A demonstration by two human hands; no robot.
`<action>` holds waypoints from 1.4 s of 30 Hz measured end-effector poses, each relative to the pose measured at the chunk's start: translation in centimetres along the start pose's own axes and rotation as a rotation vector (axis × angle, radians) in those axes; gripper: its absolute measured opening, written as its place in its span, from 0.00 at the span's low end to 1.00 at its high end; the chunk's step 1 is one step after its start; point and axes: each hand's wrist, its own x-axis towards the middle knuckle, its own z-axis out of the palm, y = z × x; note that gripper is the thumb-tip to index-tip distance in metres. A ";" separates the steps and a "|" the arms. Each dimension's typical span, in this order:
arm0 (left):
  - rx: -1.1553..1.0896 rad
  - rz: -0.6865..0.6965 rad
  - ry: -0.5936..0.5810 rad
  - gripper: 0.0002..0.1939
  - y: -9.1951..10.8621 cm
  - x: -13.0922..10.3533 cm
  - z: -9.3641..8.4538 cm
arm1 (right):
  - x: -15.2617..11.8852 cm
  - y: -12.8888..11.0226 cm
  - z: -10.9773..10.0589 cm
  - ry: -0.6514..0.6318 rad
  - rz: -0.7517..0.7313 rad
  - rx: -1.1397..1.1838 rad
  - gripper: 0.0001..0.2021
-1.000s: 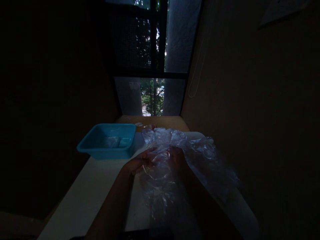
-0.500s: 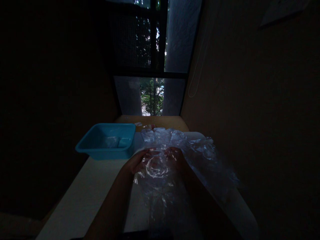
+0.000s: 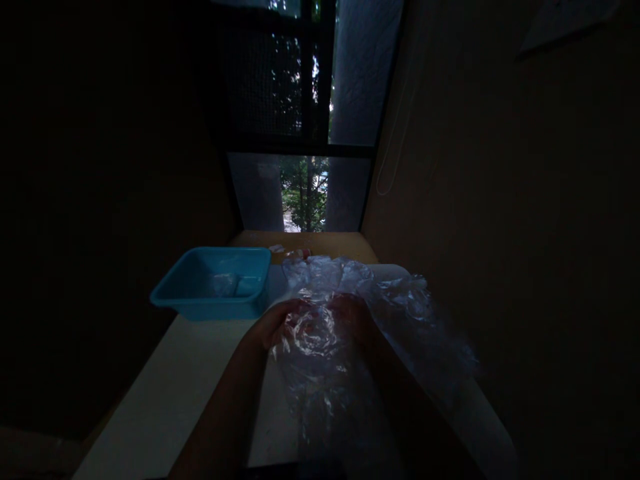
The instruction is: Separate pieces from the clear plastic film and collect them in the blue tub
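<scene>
Between my hands is a clear plastic bag (image 3: 320, 373), its lower part hanging down toward me over the table. A round, shiny outline shows in the plastic; whether it is a separate object inside cannot be made out. My left hand (image 3: 280, 320) grips the left side of the plastic, fingers curled behind it. On the right side, my right hand (image 3: 353, 313) is closed on the plastic too, its fingers partly hidden and very dark. More crumpled clear plastic (image 3: 410, 300) spreads behind and to the right of my hands.
A blue plastic basin (image 3: 215, 308) stands on the white table (image 3: 165, 387) at the left, with a small clear-wrapped item (image 3: 225, 285) inside. A small bottle-like object (image 3: 299, 254) lies on the wooden sill before the window (image 3: 305, 193). Dark walls flank both sides.
My hands have shifted only slightly, and the plastic between them has changed its folds a little around the round outline. The basin and the other plastic stay in place.
</scene>
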 end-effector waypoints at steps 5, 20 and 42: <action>0.077 0.115 -0.020 0.21 -0.1 -0.2 0.2 | 0.0 -0.6 0.1 0.018 0.199 0.313 0.08; 0.121 0.075 0.035 0.20 0.0 -0.2 -0.1 | 0.3 -0.2 0.6 0.036 0.258 0.278 0.10; 0.156 0.101 0.069 0.08 -0.2 -0.7 0.6 | -0.4 -0.9 0.2 -0.055 -0.005 0.010 0.12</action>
